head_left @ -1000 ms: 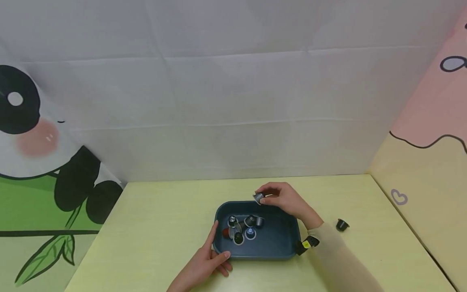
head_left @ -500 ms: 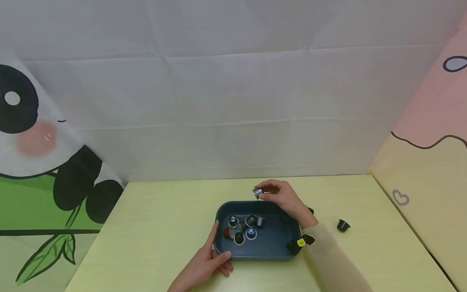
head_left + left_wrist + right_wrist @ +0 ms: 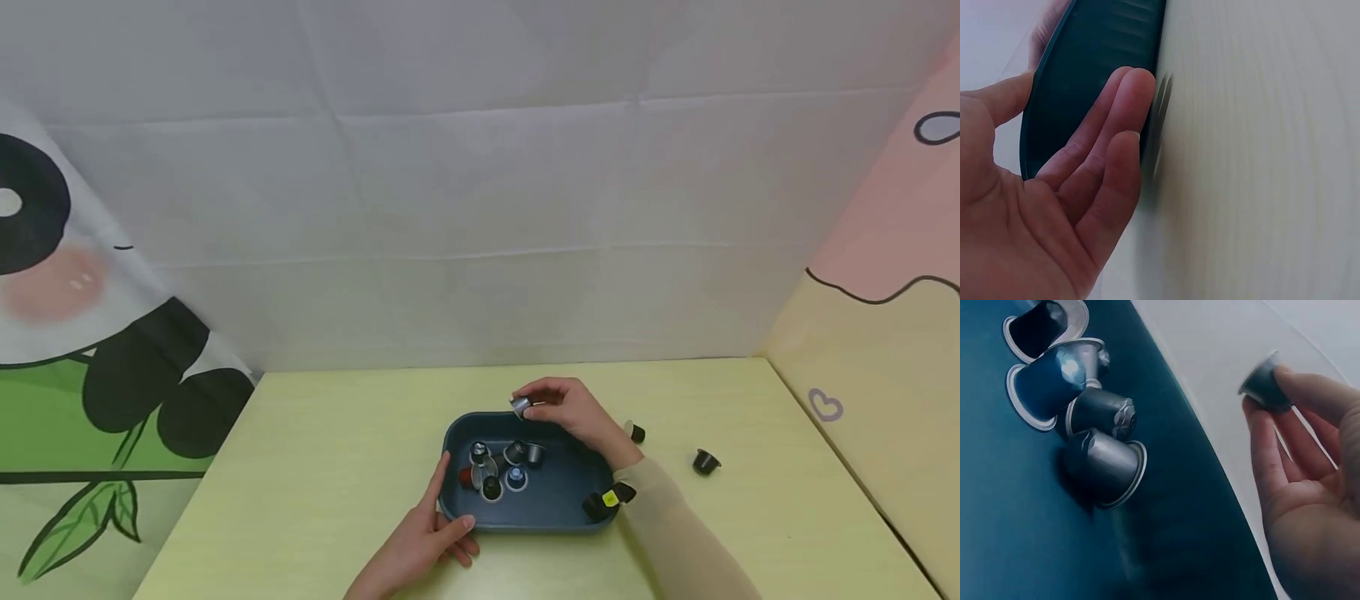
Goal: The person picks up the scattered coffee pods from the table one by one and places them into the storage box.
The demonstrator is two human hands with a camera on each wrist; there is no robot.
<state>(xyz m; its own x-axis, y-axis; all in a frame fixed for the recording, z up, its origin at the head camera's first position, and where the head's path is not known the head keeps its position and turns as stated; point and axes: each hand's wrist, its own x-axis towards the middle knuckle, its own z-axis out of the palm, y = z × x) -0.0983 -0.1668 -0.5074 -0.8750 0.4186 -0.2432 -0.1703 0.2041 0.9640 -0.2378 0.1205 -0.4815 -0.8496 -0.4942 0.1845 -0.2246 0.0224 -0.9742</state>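
Observation:
My right hand (image 3: 573, 412) pinches a silver-grey coffee capsule (image 3: 521, 406) between thumb and fingertips, at the back rim of a dark blue tray (image 3: 562, 508). The right wrist view shows the same capsule (image 3: 1266, 384), apart from those in the tray. Several coffee capsules lie bunched in the tray's left half, among them a blue one (image 3: 516, 477), a red one (image 3: 465, 477) and a grey one (image 3: 1104, 469). My left hand (image 3: 420, 533) grips the tray's front left corner. In the left wrist view its thumb touches the rim and its fingers lie against the outer wall.
Two dark capsules lie on the pale yellow table (image 3: 345, 450) right of the tray: one (image 3: 706, 462) farther right, the other (image 3: 637, 432) partly behind my right wrist. A white cloth wall (image 3: 480, 208) stands at the back, with printed panels at both sides.
My right hand has moved slightly left, rising a little and then lowering, with the capsule still pinched. A dark capsule behind that wrist has come into view. My left hand and the tray stay put.

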